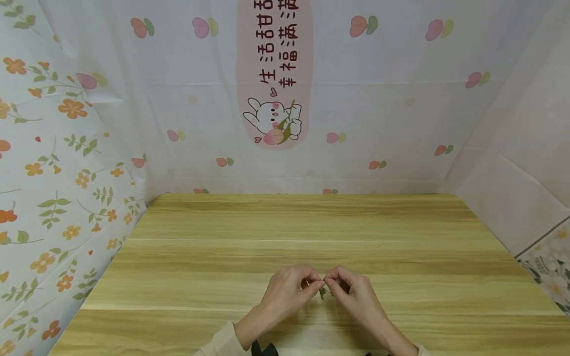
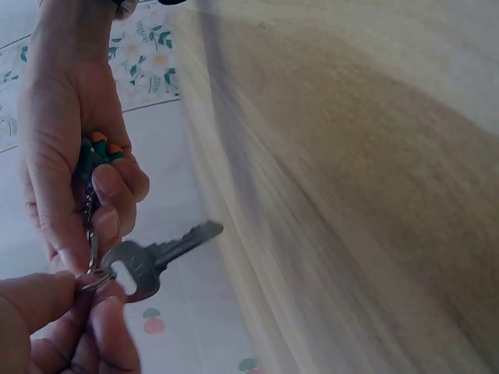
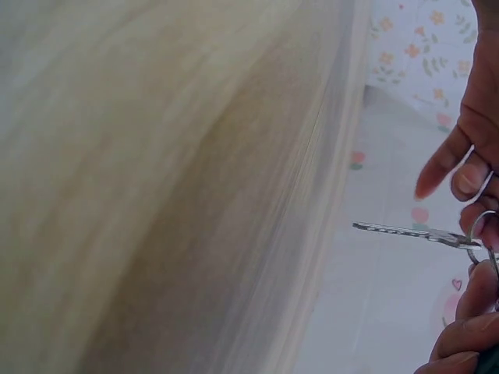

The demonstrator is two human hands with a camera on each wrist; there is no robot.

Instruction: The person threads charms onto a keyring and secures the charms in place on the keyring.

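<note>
Over the front part of the table, my left hand (image 1: pixel 287 289) and right hand (image 1: pixel 356 294) meet at the fingertips. A metal key (image 2: pixel 144 269) hangs on a split ring (image 2: pixel 95 282), its toothed blade pointing away from the fingers. My left thumb and fingers pinch the ring. Curled in my right hand is a small dark green and orange charm (image 2: pixel 97 152), mostly hidden by the fingers. A short chain (image 2: pixel 90 204) and a metal loop run from it toward the ring, where the right fingertips also grip. From the right wrist, the key (image 3: pixel 413 232) shows nearly edge-on.
The wood-grain table (image 1: pixel 285 227) spreads out around both hands. Behind it hangs a printed white cloth (image 1: pixel 178 99), with a flowered cloth (image 1: pixel 67 198) at the left side and a pale panel (image 1: pixel 512 163) at the right.
</note>
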